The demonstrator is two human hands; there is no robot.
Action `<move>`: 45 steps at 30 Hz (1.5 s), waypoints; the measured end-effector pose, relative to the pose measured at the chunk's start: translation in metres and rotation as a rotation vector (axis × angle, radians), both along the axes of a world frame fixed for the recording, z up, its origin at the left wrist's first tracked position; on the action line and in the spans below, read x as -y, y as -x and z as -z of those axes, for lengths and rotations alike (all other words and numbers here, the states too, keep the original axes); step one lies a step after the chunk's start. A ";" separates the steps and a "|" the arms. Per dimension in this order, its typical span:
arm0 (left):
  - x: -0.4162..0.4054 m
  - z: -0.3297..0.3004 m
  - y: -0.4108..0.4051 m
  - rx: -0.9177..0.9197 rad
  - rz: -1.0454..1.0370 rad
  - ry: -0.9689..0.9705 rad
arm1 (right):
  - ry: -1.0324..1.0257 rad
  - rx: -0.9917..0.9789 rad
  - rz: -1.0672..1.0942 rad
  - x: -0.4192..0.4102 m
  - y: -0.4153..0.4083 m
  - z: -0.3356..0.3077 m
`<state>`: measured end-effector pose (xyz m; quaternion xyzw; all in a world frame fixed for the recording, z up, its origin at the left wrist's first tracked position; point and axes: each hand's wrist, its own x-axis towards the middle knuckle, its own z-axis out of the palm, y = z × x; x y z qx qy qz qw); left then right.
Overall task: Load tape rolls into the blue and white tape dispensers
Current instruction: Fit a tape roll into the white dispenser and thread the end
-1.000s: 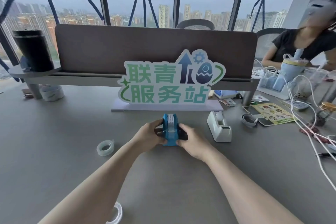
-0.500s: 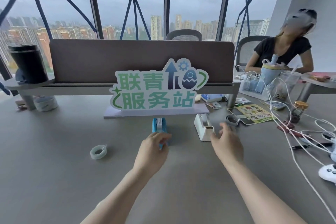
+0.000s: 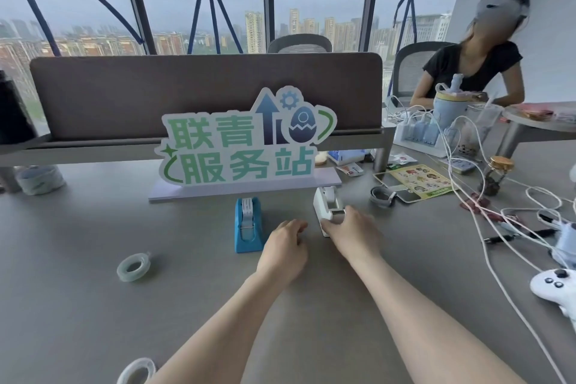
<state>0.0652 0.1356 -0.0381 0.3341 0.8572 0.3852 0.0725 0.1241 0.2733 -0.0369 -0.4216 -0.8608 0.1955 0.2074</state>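
On the left of the grey surface (image 3: 93,290) lies a loose clear roll of tape (image 3: 134,266), flat and untouched; a second clear roll (image 3: 137,371) sits at the bottom edge by the left forearm. To their right the blue plastic tape dispenser (image 3: 247,224) stands alone, a white roll seated in it, so that half looks done. The left hand (image 3: 285,251) rests just beside it, fingers curled and holding nothing. Further right, the right hand (image 3: 350,231) wraps over the near end of the white plastic tape dispenser (image 3: 327,207); how firmly it grips cannot be told. The step in hand seems to be taking up the white one. Next it needs a loose roll fetched from the left.
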 end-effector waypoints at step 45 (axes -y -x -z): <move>0.160 0.001 -0.088 0.258 -0.078 -0.268 | -0.039 -0.096 -0.555 0.149 -0.141 -0.025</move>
